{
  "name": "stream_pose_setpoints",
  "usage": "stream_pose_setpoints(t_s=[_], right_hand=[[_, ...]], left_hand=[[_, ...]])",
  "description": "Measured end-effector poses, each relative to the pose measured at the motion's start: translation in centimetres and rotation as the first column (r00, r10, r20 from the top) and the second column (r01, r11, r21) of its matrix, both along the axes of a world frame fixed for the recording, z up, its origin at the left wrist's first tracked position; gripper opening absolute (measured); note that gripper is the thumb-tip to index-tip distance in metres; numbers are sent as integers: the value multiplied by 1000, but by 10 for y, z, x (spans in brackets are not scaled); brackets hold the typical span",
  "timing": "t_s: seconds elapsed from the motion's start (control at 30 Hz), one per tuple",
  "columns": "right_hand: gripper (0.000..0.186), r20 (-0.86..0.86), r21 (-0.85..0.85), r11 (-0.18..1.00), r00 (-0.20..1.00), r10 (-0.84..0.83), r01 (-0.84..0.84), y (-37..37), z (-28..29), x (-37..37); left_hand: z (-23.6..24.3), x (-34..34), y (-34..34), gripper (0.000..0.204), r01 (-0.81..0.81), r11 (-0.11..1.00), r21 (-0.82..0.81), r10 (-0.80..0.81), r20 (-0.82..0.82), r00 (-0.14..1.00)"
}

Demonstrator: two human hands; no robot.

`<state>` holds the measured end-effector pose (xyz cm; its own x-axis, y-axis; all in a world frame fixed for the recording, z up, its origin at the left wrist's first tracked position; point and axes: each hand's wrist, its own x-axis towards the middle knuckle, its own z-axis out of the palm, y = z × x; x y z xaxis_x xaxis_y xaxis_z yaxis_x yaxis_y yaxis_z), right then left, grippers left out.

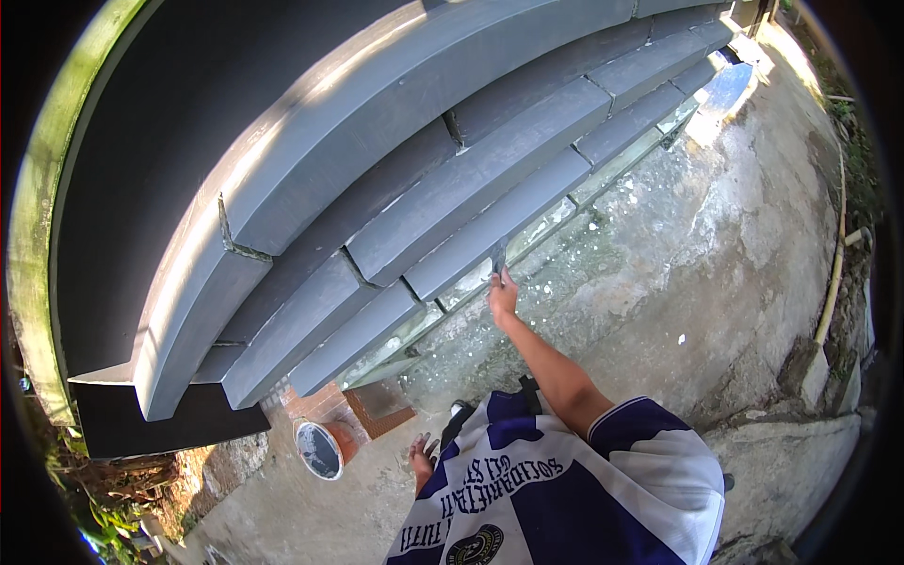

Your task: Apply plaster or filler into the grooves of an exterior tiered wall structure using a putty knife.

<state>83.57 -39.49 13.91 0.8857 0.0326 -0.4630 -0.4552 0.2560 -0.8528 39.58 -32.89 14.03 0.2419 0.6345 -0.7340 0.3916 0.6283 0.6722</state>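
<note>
My right hand [503, 294] reaches out with the fingers closed around a small, dark, flat tool [499, 256]. Its exact kind is too small to make out. The tool's end meets the pale, paint-spotted lowest band [468, 285] of a curved grey stepped block wall [480, 184]. Close to my body, my left hand [421, 456] hangs open with fingers apart and seems to hold nothing. An orange bucket [322, 450] with grey material inside stands left of that hand.
Reddish-brown tiles [325, 405] lie beside the bucket at the wall's left end. Rough concrete ground [640, 301] with pale spots stretches right. Along the far right edge run a long pole [833, 282] and plants. A blue object [728, 87] sits at the wall's far end.
</note>
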Motion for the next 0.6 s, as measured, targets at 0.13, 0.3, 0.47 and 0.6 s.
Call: stream_pose_setpoints(t_s=[0.13,0.3,0.47,0.6], right_hand=[[38,197,-496,760,798,570,-420,6,-22,-66],[35,138,-714,354,375,917,-603,-10,15,-53],[31,64,-833,276,412,909,-479,-90,26,96],[30,290,-821,554,736,612,-137,-210,-17,193]], left_hand=[[-14,-1,-4,41,-6,1000,-18,6,-4,1000],[-26,-8,-10,38,13,999,-43,-13,11,1000],[-11,2,-24,36,7,999,-35,-7,-27,1000],[-9,2,-41,35,2,1000,-27,-4,-51,999]])
